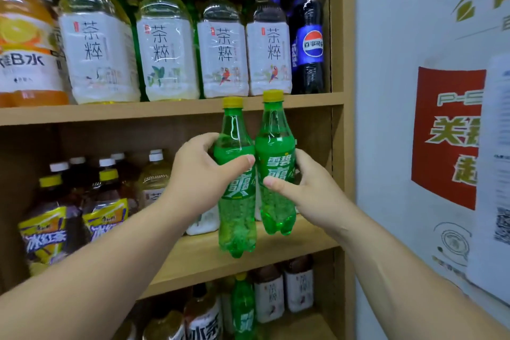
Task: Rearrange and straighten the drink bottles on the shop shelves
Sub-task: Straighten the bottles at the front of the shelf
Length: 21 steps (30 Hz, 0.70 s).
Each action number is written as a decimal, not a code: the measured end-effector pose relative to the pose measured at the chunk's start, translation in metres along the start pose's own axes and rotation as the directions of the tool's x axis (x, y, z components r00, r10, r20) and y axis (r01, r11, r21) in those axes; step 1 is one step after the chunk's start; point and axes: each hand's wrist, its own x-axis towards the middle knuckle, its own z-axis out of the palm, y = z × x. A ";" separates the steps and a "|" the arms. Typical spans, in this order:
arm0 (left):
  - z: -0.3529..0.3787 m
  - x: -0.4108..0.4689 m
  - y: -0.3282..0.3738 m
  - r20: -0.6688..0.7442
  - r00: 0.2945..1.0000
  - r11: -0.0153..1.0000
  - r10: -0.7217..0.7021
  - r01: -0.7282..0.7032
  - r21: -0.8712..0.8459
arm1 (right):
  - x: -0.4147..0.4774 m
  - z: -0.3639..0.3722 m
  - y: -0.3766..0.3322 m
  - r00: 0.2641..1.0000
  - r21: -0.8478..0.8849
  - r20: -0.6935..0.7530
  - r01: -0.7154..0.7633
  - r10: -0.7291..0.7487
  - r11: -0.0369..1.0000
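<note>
Two green soda bottles with yellow caps are held side by side in front of the middle shelf (pixel 209 259). My left hand (pixel 201 171) grips the left green bottle (pixel 237 218) around its label. My right hand (pixel 306 190) grips the right green bottle (pixel 274 201) at its label. Both bottles stand upright, lifted above the shelf board, and their shoulders touch.
The top shelf (pixel 165 109) carries a row of large tea bottles (pixel 167 44), an orange drink (pixel 26 44) and a dark cola bottle (pixel 309 41). Iced-tea bottles (pixel 52 223) crowd the middle shelf's left. More bottles (pixel 270 295) stand below. A wall with posters (pixel 447 135) lies right.
</note>
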 end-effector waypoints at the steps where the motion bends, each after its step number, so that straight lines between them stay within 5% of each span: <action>1: 0.004 -0.001 -0.008 -0.003 1.000 0.999 -0.029 0.029 0.018 | 0.000 0.003 0.008 1.000 -0.025 0.000 -0.022 0.022 0.999; 8: 0.013 -0.004 -0.059 -0.048 0.982 0.977 -0.180 0.184 0.107 | 0.012 0.031 0.052 0.981 -0.144 0.030 -0.186 0.192 0.972; 21: -0.052 0.009 -0.117 -0.134 0.950 0.893 -0.283 0.312 0.323 | 0.046 0.112 0.072 0.960 -0.124 0.158 -0.212 0.231 0.969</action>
